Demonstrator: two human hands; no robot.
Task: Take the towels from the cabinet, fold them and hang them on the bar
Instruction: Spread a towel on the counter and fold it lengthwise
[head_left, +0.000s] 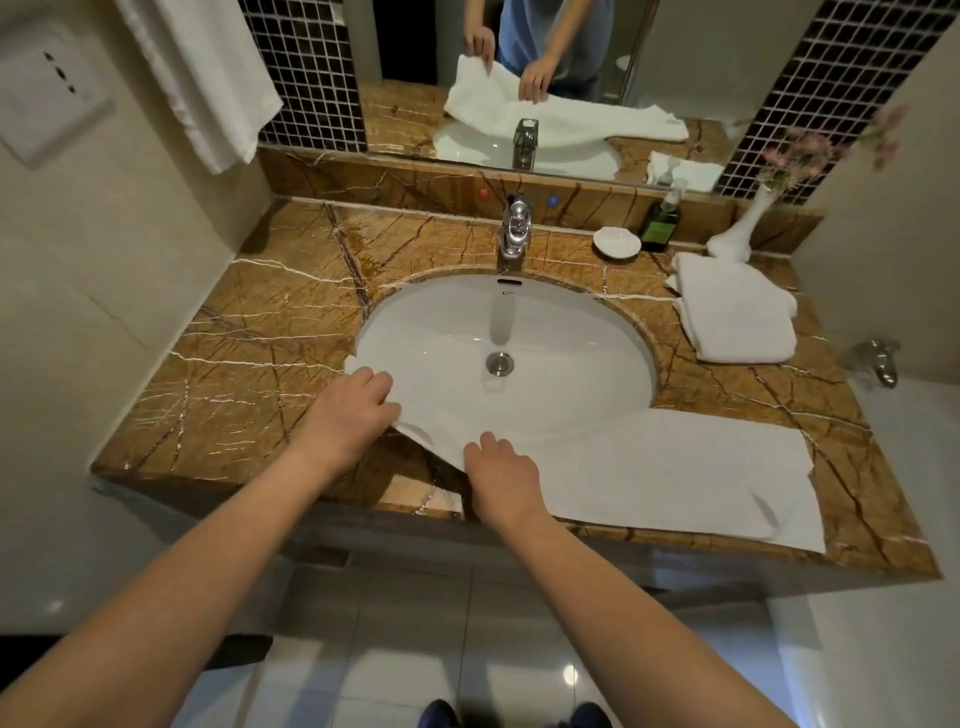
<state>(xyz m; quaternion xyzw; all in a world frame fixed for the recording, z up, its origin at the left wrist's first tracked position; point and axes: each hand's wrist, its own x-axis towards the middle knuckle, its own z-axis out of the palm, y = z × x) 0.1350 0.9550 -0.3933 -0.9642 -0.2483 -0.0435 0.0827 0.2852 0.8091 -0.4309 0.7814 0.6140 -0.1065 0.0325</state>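
Note:
A long white towel (675, 467) lies spread along the front of the brown marble counter (249, 353), its left end draped over the front of the sink (571, 332). My left hand (353, 410) grips the towel's left end at the sink's rim. My right hand (498, 467) pinches the towel's near edge at the counter's front. A second white towel (737, 312) lies folded at the counter's right back. Another white towel (208, 73) hangs on the wall at the upper left; its bar is out of view.
A chrome tap (514, 228) stands behind the sink. A white soap dish (617, 243), a green pump bottle (661, 223) and a white vase (737, 234) with pink flowers line the back right. A mirror (675, 62) covers the wall behind. A bathtub tap (880, 358) sits at the right.

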